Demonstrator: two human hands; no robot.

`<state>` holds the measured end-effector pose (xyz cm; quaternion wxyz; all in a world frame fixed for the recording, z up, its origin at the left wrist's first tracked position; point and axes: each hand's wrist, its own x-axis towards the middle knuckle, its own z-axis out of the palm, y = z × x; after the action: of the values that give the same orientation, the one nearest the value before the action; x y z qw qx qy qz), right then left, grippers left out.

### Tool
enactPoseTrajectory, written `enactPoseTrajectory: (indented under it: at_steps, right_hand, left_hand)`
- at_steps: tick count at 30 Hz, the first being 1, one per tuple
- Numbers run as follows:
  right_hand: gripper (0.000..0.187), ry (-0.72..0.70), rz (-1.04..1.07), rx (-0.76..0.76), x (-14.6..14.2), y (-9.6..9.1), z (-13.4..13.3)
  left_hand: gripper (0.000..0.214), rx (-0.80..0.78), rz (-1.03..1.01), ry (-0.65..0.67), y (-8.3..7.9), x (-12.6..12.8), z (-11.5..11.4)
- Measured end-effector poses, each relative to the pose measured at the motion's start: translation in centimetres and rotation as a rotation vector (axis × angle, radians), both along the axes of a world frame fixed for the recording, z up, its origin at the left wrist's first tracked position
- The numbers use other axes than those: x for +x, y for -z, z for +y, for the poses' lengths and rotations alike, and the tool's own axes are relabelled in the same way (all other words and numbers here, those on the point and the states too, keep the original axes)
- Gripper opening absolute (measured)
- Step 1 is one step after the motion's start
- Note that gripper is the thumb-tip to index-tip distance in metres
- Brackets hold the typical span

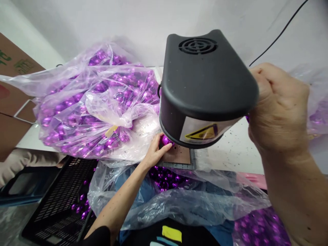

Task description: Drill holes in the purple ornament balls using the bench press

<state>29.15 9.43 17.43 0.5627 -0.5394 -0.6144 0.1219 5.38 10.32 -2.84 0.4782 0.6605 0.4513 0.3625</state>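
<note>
A shiny purple faceted ball (167, 140) sits between the thumb and fingers of my left hand (155, 152), low over a brown board (178, 155) with a grey ruler-like border. Above the ball looms a black machine housing (205, 75) with a round vent on top and a yellow warning label; it hides part of the ball and board. At the housing's right side my right hand (279, 99) is closed in a fist, and whatever it grips is hidden behind the housing and fingers.
A clear bag (102, 99) full of purple balls lies on the white table (230, 153) at left. Another plastic bag (179, 205) with such balls lies across my lap. A black crate (58, 198) with loose balls stands lower left, beside cardboard boxes (15, 102).
</note>
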Motion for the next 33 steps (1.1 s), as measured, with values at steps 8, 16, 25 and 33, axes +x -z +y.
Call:
enactPoseTrajectory:
  at_steps: [8,16,25,33]
  right_hand:
    - [0.043,-0.082,0.033,-0.051,0.0,-0.2,-0.1]
    - [0.05,-0.027,0.005,-0.027,0.0,-0.2,-0.1]
    - [0.05,-0.004,-0.023,0.021,0.3,0.2,0.1]
    - [0.049,-0.013,-0.004,0.026,0.3,0.4,0.1]
  left_hand:
    - [0.044,0.178,0.159,0.096,-0.4,0.6,-0.5]
    - [0.037,0.411,0.402,0.083,-1.8,2.3,-0.9]
    - [0.024,0.288,0.314,0.049,-0.6,3.4,-1.0]
    - [0.032,0.242,0.246,0.084,-0.8,3.3,-1.9]
